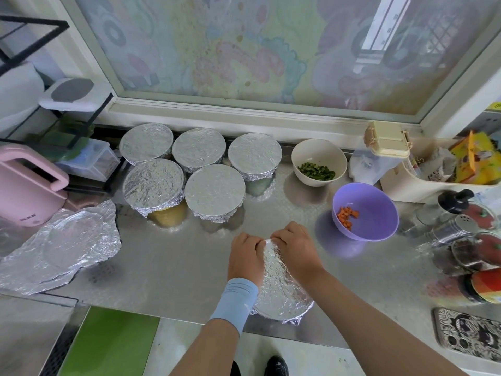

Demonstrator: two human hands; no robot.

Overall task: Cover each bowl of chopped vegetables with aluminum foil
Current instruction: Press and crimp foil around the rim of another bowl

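A foil-covered bowl (282,291) stands near the counter's front edge. My left hand (245,256) and my right hand (294,248) lie on its far rim, fingers curled down over the foil and pressing it around the edge. Several foil-covered bowls (200,150) stand in a cluster at the back. A cream bowl (320,154) with chopped green vegetables and a purple bowl (371,213) with diced carrot stand uncovered at the right. Loose crumpled foil sheets (62,245) lie at the left.
A pink appliance (27,194) and a black wire rack (67,126) stand at the left. At the right are a cream tray with packets (433,185), a lidded container (387,139), spice jars (466,240) and a patterned phone (469,335). The steel counter (168,267) ends just behind my wrists.
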